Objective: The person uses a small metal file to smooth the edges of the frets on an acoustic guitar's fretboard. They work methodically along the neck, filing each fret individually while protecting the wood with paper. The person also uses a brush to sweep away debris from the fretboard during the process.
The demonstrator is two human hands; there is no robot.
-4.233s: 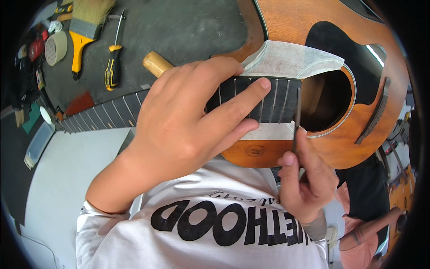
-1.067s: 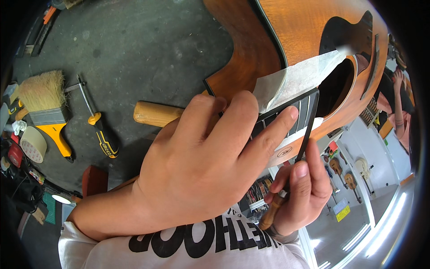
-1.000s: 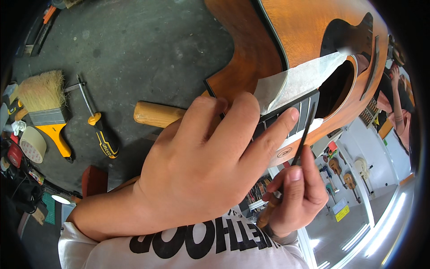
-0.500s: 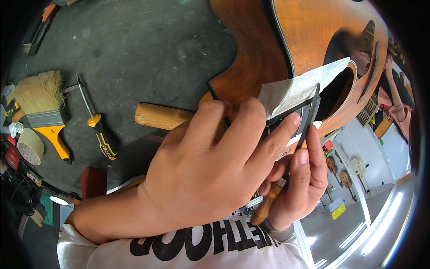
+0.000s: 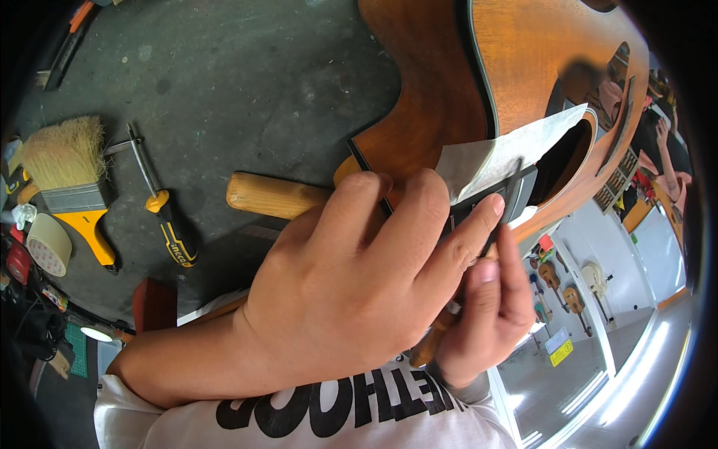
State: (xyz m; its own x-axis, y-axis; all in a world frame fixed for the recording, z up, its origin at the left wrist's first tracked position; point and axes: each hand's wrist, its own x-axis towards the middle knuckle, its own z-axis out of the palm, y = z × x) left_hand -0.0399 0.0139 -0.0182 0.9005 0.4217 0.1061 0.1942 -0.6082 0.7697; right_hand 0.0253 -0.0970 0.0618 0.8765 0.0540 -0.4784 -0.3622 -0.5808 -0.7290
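- Dark, slender metal file [image 5: 511,188], wooden-handled: right hand [image 5: 486,318] pinches it, fingers closed.
- Left hand [image 5: 344,277], fingers spread, rests over black fretboard [image 5: 528,184].
- Light, level strokes should suit.

Brown cutaway acoustic guitar [image 5: 527,67] aslant, slim dark wooden-handled file [image 5: 514,182] over its black fretboard's [image 5: 526,185] end.

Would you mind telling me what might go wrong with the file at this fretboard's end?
A fingertip of the left hand lies beside the file, so a slip might scrape it. The file's tip appears over the pale sheet on the guitar, and a stray stroke could tear it. The soundhole opens near the fretboard, so dust could drop inside.
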